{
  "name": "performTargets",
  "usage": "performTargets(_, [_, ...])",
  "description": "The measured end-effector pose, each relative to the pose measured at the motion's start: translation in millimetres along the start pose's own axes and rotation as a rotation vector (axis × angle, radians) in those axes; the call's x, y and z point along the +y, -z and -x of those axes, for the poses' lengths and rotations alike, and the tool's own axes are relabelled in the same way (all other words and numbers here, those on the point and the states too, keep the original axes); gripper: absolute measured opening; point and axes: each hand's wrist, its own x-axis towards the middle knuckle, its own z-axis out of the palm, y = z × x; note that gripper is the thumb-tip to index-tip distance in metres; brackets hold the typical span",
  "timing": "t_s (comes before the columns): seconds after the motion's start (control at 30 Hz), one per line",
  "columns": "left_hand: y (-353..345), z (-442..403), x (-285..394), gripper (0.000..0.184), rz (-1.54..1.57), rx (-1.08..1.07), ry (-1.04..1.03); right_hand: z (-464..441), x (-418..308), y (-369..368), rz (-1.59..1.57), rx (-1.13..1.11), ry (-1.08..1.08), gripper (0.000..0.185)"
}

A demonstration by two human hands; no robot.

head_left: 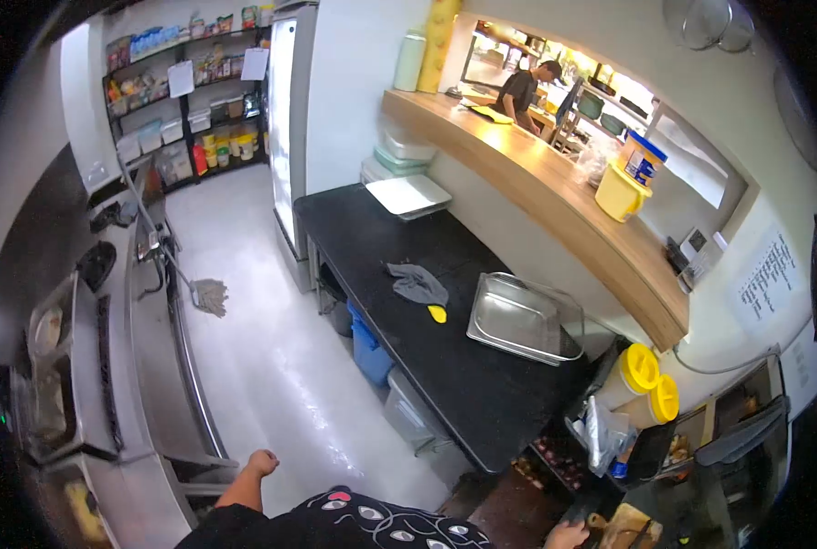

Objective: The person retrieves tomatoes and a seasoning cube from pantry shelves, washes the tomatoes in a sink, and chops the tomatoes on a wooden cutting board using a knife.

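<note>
My left hand (263, 462) hangs above the pale floor beside the steel counter, its fingers curled in with nothing seen in them. At the bottom edge, my right hand (566, 535) is partly cut off, and its finger shape is unclear. It is close to a wooden board (630, 529) with a dark-handled tool on it. In front of me stands a black table (363, 247). On it lie a grey cloth (418, 284), a small yellow item (438, 314) and a shallow steel tray (518, 316).
A mop (209, 295) leans against the steel counter (152, 384) on my left. Blue (370, 352) and clear bins sit under the table. Yellow-lidded tubs (640, 368) stand at right. Stocked shelves (189, 101) line the back. Through the hatch, a person (520, 94) bends over work.
</note>
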Motion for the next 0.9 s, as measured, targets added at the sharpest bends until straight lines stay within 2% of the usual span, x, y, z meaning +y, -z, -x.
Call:
performTargets(0.07, [11.7, -22.2, -23.5, 0.028, -0.083, -0.027, -0.012, -3.7, -43.8, -24.7, -0.006, -0.095, -0.137, 0.027])
performTargets(0.1, [27.8, -22.1, -21.6, 0.029, -0.143, -0.08, -0.028, -3.3, -65.6, -18.9, -0.105, -0.067, -0.053, 0.031])
performTargets(0.13, [35.1, -24.2, -26.5, 0.03, -0.03, -0.057, 0.022, -5.0, -89.7, -10.4, -0.201, -0.038, 0.03, 0.035])
performTargets(0.23, [62.3, -40.5, -25.5, 0.025, 0.054, -0.038, 0.065, -22.5, -147.9, -17.1, -0.448, 0.159, 0.26, 0.03])
performTargets(0.4, [115.7, -73.3, 40.4, 0.019, 0.301, 0.087, 0.101, -63.3, -247.7, 3.2, -0.526, 0.258, 0.372, 0.031])
performTargets(0.5, [131.3, -119.0, 44.6, 0.02, 0.509, 0.187, -0.025, -90.9, -327.1, 40.0, -0.63, 0.358, 0.459, 0.033])
performTargets(0.6, [151.3, -136.4, 46.1, 0.021, 0.486, 0.307, -0.108, -127.3, -415.5, 61.3, -0.738, 0.474, 0.546, 0.042])
performTargets(0.67, [171.0, -127.7, 42.8, 0.021, 0.384, 0.294, -0.016, -145.8, -484.0, 77.0, -0.748, 0.513, 0.564, 0.044])
performTargets(0.73, [178.1, -122.9, 21.0, 0.023, 0.458, 0.195, 0.108, -151.2, -556.2, 112.4, -0.8, 0.471, 0.629, 0.048])
performTargets(0.83, [186.0, -106.5, -1.4, 0.023, -0.069, 0.243, 0.222, -158.9, -650.5, 142.7, -0.75, 0.553, 0.753, 0.053])
performTargets(0.9, [186.2, -105.4, -23.6, 0.024, 0.09, 0.226, 0.38, -169.8, -709.5, 146.9, -0.642, 0.697, 0.772, 0.056])
